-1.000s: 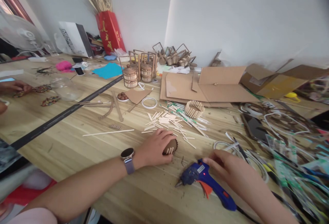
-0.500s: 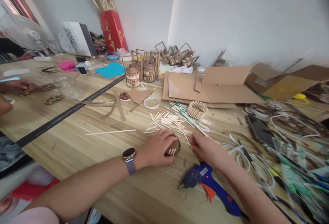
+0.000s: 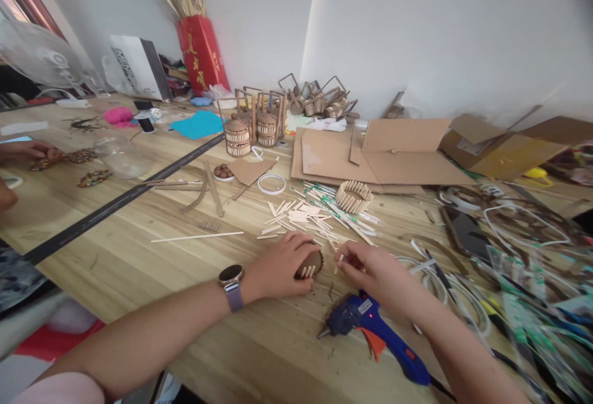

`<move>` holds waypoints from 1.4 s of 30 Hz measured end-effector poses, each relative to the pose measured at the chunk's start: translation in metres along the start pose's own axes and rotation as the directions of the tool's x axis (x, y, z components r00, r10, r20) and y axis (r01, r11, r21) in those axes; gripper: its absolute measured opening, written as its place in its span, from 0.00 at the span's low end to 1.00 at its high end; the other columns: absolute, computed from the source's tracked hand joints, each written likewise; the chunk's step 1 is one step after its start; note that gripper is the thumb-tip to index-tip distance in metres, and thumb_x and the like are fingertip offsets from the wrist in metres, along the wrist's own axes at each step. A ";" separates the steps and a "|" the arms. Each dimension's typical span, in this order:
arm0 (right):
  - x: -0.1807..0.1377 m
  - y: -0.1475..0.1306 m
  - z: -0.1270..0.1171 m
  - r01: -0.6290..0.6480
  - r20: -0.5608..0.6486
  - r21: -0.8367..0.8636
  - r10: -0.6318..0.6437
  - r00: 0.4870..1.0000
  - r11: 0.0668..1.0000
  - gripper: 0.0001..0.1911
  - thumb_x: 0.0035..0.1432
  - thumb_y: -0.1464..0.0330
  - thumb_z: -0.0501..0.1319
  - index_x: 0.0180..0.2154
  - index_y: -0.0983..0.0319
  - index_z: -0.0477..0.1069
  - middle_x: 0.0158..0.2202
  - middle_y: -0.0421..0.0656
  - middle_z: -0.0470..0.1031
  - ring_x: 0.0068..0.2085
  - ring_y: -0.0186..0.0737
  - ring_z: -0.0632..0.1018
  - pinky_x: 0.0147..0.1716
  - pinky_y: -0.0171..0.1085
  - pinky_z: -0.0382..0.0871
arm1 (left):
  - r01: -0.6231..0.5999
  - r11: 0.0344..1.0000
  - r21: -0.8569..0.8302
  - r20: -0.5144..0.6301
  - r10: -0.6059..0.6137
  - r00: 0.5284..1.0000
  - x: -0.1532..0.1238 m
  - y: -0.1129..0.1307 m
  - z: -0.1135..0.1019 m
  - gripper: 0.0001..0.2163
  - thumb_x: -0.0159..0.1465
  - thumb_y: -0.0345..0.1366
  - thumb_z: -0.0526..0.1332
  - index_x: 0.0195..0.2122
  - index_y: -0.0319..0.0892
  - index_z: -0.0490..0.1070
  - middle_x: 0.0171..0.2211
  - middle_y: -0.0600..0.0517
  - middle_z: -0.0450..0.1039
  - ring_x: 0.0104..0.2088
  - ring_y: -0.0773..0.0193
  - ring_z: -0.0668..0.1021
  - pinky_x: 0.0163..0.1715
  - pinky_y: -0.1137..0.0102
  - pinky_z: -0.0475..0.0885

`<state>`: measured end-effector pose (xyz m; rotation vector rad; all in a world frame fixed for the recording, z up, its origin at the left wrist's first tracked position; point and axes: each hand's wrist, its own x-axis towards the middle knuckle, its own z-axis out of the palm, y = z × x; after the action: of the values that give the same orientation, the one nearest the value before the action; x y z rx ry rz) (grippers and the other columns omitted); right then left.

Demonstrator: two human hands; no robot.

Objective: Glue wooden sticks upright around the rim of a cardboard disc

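My left hand [image 3: 278, 265], with a watch on its wrist, is closed over a round brown cardboard disc [image 3: 309, 263] that has a few short wooden sticks stuck along its edge. It presses the disc on the wooden table [image 3: 139, 256]. My right hand [image 3: 370, 271] is just right of the disc and pinches a short wooden stick [image 3: 340, 261] between its fingertips. A blue glue gun [image 3: 370, 330] with an orange trigger lies on the table in front of my right hand, its red light on.
A pile of short sticks [image 3: 301, 215] and a stick ring [image 3: 353, 196] lie behind my hands. Flat cardboard [image 3: 370, 157], small stick lanterns [image 3: 250, 129] and a red box [image 3: 201, 55] stand further back. Another person's hand [image 3: 23, 151] is at the far left. Wires and packets clutter the right.
My right hand left the glue gun, reached to the stick pile and now holds a short stick beside the disc. My left hand stayed on the disc.
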<state>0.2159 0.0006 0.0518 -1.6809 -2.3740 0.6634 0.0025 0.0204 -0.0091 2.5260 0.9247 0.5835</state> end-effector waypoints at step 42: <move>0.004 -0.017 0.032 0.238 -0.008 -0.170 -0.243 0.970 0.956 0.09 0.64 0.77 0.54 0.37 0.63 0.73 0.37 0.46 0.75 0.39 0.41 0.76 0.39 0.36 0.68 | 0.019 0.998 -0.066 -0.021 -0.020 1.000 0.004 0.006 -0.003 0.24 0.56 0.33 0.66 0.55 0.44 0.66 0.52 0.48 0.68 0.55 0.52 0.67 0.58 0.57 0.64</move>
<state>0.1883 -0.0088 0.0306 -1.4109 -2.6194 0.4053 0.0069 0.0188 -0.0029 2.4546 0.9216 0.6265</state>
